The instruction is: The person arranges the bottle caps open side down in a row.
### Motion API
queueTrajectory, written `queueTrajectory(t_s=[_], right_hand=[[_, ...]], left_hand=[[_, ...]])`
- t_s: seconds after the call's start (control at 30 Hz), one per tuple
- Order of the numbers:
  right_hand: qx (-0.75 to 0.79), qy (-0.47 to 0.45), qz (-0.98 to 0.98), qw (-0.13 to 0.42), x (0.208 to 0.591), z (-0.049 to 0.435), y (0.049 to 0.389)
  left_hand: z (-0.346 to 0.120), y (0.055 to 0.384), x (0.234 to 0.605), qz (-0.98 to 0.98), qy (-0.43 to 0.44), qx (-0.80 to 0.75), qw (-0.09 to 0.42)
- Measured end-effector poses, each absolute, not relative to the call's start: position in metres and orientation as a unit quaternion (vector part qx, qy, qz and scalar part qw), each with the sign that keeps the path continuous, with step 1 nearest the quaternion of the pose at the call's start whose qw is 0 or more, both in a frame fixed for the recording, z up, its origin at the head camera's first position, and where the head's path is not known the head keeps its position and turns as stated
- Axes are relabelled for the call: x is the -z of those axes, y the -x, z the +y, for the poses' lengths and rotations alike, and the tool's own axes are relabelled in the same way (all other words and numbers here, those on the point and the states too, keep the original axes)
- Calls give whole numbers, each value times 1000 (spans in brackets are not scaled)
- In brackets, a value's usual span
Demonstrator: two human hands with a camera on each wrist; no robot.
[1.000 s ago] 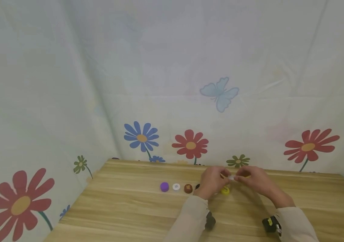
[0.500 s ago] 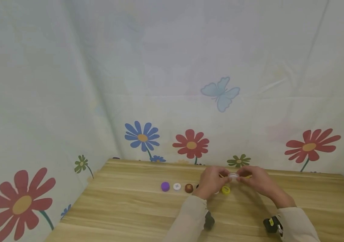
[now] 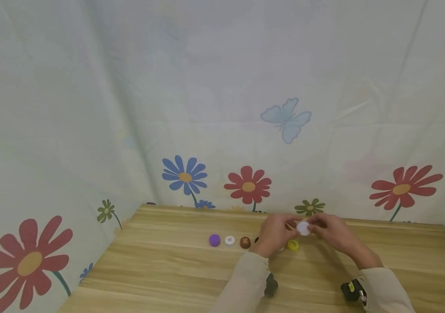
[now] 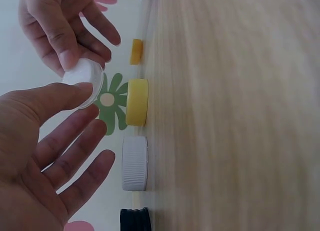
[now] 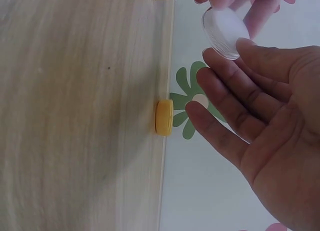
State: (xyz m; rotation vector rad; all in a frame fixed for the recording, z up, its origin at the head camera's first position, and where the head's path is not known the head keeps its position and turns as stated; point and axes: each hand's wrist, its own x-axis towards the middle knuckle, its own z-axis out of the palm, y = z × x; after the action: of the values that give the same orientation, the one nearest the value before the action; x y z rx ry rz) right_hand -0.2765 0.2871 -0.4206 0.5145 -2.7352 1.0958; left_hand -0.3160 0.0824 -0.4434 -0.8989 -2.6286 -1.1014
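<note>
A round white, partly clear bottle cap (image 3: 303, 228) is held up between both hands above the table. My left hand (image 3: 275, 234) pinches its left edge, the thumb lying across the cap's face in the left wrist view. From the other side my right hand (image 3: 333, 234) pinches the rim with thumb and fingers, while its other fingers extend loosely, as the right wrist view shows. Just below stand a yellow cap (image 4: 137, 102), a white ribbed cap (image 4: 135, 163) and a black cap (image 4: 135, 220). An orange-yellow cap (image 5: 164, 117) sits below the right hand.
Further left in the row are a purple cap (image 3: 214, 240), a small white cap (image 3: 229, 240) and a brown cap (image 3: 245, 242). The wooden table (image 3: 175, 269) ends at a flower-printed curtain (image 3: 214, 108) close behind the hands.
The white cap, seen nearly edge-on and largely covered by fingers before, has turned so its round face shows towards the head camera. Both hands stay in about the same place.
</note>
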Motion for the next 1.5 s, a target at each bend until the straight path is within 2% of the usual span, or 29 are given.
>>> queueTrajectory(t_s=[0.4,0.77,1.2,1.5], right_hand=[[-378,-181,-905,73,420,288,276],[-372,-191,-907,46,415,290,273],[-358,-210,-909,47,417,293,275],[-357,-209,-910,27,417,296,273]], left_hand=[[83,314,442,-875,306,366,79],[82,317,446,-870,301,384,73],[82,316,446,-874,305,374,46],[84,313,445,-871,309,381,32]])
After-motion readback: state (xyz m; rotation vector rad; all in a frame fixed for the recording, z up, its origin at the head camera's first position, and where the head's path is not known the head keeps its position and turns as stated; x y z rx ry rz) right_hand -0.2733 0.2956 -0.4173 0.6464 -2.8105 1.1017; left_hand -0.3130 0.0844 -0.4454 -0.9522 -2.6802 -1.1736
